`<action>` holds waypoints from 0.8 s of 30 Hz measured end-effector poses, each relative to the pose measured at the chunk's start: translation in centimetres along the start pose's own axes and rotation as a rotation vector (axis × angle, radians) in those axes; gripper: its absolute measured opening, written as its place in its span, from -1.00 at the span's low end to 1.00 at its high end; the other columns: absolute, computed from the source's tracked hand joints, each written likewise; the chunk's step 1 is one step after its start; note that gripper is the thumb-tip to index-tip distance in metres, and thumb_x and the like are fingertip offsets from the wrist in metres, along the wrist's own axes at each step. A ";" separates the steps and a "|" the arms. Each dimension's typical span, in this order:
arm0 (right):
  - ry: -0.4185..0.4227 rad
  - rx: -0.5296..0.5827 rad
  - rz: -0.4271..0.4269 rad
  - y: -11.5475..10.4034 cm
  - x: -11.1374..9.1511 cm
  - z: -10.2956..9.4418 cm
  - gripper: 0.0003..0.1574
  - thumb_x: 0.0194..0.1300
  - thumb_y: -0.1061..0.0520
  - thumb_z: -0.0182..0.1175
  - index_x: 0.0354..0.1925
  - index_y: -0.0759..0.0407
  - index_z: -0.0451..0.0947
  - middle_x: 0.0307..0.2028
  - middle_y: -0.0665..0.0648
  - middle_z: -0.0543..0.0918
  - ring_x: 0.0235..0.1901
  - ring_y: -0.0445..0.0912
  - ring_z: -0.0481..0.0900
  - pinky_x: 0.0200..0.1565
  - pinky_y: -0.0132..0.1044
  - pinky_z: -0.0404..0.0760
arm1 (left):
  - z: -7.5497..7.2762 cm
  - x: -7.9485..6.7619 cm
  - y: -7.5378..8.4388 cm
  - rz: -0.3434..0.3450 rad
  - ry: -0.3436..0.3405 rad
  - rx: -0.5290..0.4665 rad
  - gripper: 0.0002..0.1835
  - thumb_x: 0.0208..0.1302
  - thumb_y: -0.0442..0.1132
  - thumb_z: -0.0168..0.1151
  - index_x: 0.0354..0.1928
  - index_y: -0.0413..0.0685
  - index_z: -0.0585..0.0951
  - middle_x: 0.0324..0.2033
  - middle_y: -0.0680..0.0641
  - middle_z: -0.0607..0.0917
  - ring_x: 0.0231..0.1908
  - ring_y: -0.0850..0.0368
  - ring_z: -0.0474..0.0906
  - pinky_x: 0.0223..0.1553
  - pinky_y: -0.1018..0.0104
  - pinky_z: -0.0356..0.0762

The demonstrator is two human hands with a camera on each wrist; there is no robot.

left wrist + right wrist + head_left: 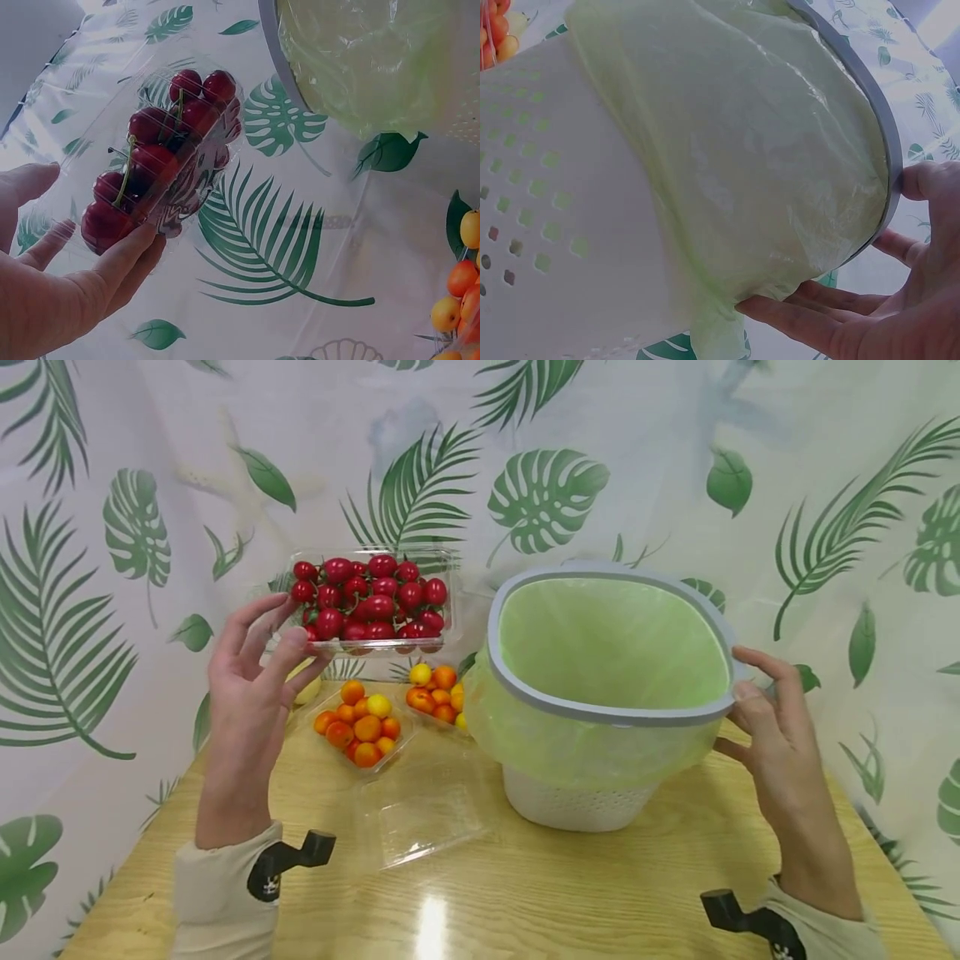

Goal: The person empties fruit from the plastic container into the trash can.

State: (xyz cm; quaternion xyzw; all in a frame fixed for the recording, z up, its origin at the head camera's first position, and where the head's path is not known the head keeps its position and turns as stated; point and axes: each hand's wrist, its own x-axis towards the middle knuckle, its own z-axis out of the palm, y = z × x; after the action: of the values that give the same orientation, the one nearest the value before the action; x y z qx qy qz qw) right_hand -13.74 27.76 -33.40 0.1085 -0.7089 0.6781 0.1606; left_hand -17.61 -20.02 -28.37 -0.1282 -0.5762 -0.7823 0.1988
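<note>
My left hand [255, 685] grips the left end of a clear plastic box of cherries [371, 602], held up above the table's back part. Green stems show on the dark red cherries [146, 161] in the left wrist view. At the right, my right hand [780, 743] holds the grey rim [891, 142] of a white wastebasket [577, 806] with small holes in its wall. Its thumb is at the rim and other fingers reach under, against the light green bag [742, 150]. That bag lines the wastebasket and folds down over its outside; the mouth tilts toward me.
Behind the left hand's side, a clear box of small orange and yellow fruits [363, 727] stands on the wooden table [570, 893]. A second such box [438, 693] is partly behind the wastebasket. An empty clear plastic lid [423, 814] lies in front. A leaf-patterned cloth [637, 410] hangs behind.
</note>
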 end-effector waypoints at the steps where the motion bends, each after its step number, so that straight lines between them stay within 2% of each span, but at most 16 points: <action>1: -0.001 -0.002 0.001 0.0 0.0 0.0 -0.40 0.64 0.03 -0.07 0.54 -0.02 0.16 0.31 0.17 0.38 0.19 -0.16 0.56 -0.19 -0.39 0.64 | 0.2 0.1 0.0 0.000 -0.005 0.000 -0.54 0.44 -0.33 0.26 0.34 -0.04 0.50 0.39 -0.21 0.40 -0.11 -0.09 0.67 0.04 0.13 0.66; 11: 0.005 -0.031 0.006 0.0 0.0 -0.1 -0.40 0.64 0.00 -0.07 0.54 -0.04 0.16 0.32 0.16 0.37 0.19 -0.16 0.56 -0.20 -0.41 0.64 | 2.1 0.9 -0.2 0.040 -0.059 0.008 -0.55 0.45 -0.30 0.25 0.34 -0.02 0.50 0.36 -0.19 0.44 -0.08 -0.14 0.69 0.05 0.11 0.66; 17: 0.000 -0.012 0.006 0.1 0.0 -0.1 -0.40 0.64 0.01 -0.07 0.54 -0.03 0.16 0.29 0.17 0.41 0.19 -0.15 0.56 -0.20 -0.39 0.65 | 3.8 1.4 -0.7 0.076 -0.093 -0.050 -0.56 0.47 -0.33 0.21 0.33 0.01 0.50 0.35 -0.22 0.42 -0.08 -0.13 0.65 0.08 0.07 0.65; 22: 0.003 -0.006 0.006 0.2 0.0 -0.1 -0.40 0.64 0.02 -0.07 0.54 -0.03 0.16 0.32 0.17 0.37 0.19 -0.14 0.56 -0.20 -0.39 0.65 | 5.3 1.8 -1.2 0.110 -0.126 -0.047 -0.56 0.44 -0.35 0.24 0.32 -0.01 0.52 0.33 -0.20 0.44 -0.05 -0.15 0.64 0.06 0.03 0.65; 24: 0.003 -0.010 0.005 0.1 0.0 -0.1 -0.40 0.64 0.02 -0.07 0.54 -0.03 0.16 0.32 0.16 0.36 0.19 -0.14 0.56 -0.20 -0.39 0.64 | 5.8 1.9 -1.3 0.123 -0.134 -0.052 -0.57 0.43 -0.36 0.25 0.30 -0.02 0.53 0.33 -0.19 0.45 0.02 -0.15 0.61 0.05 0.01 0.66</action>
State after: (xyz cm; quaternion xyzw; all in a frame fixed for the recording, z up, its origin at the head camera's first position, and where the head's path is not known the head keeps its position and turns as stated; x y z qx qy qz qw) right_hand -13.77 27.89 -33.53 0.1050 -0.7125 0.6749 0.1606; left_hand -20.07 -14.48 -26.92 -0.2204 -0.5589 -0.7730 0.2039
